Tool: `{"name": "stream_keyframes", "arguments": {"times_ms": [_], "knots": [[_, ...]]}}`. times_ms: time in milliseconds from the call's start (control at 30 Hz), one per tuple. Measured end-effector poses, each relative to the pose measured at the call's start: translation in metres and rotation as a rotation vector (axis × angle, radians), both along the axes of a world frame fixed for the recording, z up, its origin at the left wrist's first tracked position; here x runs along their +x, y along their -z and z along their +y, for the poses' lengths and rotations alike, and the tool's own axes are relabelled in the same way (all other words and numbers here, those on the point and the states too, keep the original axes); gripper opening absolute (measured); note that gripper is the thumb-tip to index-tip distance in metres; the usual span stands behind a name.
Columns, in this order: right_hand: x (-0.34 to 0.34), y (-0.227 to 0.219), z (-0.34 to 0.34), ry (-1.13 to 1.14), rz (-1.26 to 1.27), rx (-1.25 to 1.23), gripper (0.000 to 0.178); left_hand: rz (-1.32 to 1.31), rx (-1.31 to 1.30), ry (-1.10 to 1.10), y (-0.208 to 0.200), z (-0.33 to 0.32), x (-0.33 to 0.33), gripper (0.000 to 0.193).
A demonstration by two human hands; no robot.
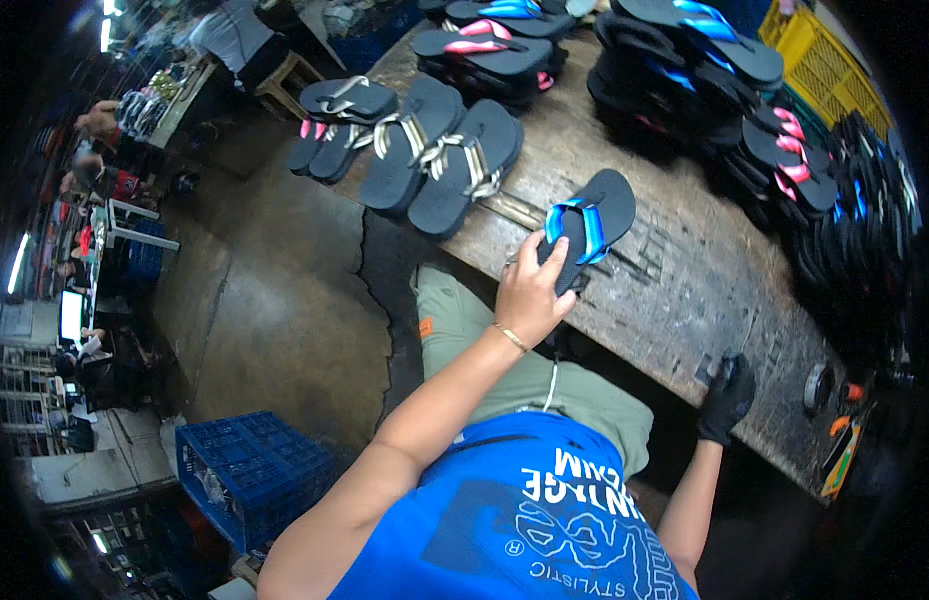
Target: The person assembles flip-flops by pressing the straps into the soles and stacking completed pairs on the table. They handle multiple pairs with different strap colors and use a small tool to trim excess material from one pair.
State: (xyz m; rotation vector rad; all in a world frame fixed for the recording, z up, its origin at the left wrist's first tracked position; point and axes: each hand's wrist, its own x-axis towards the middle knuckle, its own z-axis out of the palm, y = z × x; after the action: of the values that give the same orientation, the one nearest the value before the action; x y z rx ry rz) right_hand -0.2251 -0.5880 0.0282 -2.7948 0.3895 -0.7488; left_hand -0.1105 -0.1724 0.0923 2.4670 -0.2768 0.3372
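Note:
My bare left hand [532, 290] is closed on the heel end of a black sandal [612, 200] with blue straps. The sandal's sole faces down over the wooden workbench [674, 300] near its front edge. Farther right, my right hand [727, 402], in a black glove, rests at the bench edge with its fingers curled. What it holds, if anything, blends into the dark glove. Left of the blue sandal stand black sandals [466, 170] with beige straps, side by side. Another beige-strapped sandal [350, 98] lies on pink-strapped ones at the bench's left edge.
Stacks of blue-strapped sandals [729, 50] and pink-strapped sandals [789, 150] crowd the back and right. A roll of tape [817, 388] and a yellow-and-green strip [840, 462] lie at the right corner. A blue crate [249, 470] stands on the floor at left; people work beyond.

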Motion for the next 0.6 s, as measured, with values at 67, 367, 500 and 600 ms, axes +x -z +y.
{"name": "stream_keyframes", "arguments": {"times_ms": [67,367,500,600], "knots": [[0.001,-0.001,0.001,0.014,0.013,0.006,0.03,-0.153,-0.095,0.003,-0.021,0.027,0.002,0.073],[-0.003,0.013,-0.013,0.045,0.036,-0.018,0.043,-0.206,0.441,-0.32,-0.052,0.137,0.065,0.072],[-0.009,0.047,-0.047,0.051,0.246,-0.278,0.041,-0.37,0.249,-0.289,-0.062,0.15,0.077,0.077],[-0.016,0.064,-0.066,-0.073,0.127,-0.686,0.049,-0.662,0.028,-0.396,-0.094,0.203,0.14,0.079]]}}
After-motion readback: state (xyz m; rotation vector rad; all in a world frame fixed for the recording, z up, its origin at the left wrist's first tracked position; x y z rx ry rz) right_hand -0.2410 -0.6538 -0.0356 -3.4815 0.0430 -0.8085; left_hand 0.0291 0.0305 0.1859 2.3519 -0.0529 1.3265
